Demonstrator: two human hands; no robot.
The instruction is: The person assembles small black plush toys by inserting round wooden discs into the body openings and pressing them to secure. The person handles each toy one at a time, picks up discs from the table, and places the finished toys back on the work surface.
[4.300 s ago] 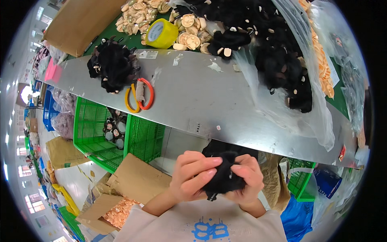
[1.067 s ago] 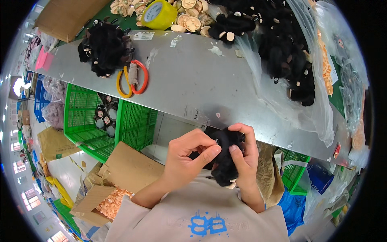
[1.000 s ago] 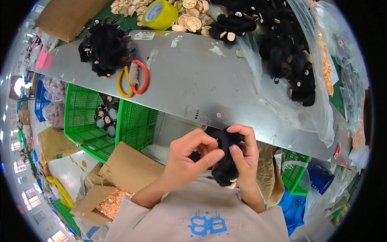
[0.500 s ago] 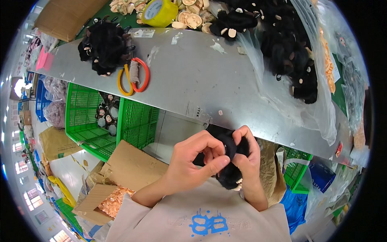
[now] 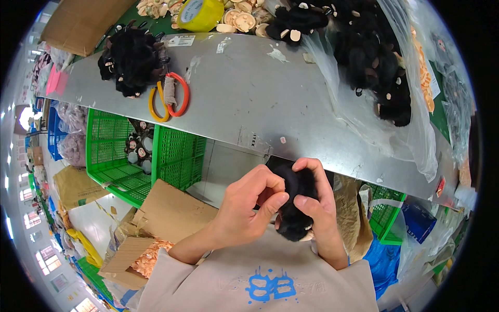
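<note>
Both your hands are closed on a black plush piece held close to your chest, just below the near edge of the metal table.

Your left hand [image 5: 248, 205] curls in from the left, fingertips pinched against the black plush piece [image 5: 295, 205]. Your right hand [image 5: 321, 208] wraps it from the right, fingers over its top. On the metal table [image 5: 260, 99], far left, lies a pile of black plush [image 5: 132, 54], with orange and red rings [image 5: 167, 96] just beside it. A clear bag of black plush [image 5: 374, 62] sits far right. Green crates [image 5: 130, 156] stand under the table at left.
</note>
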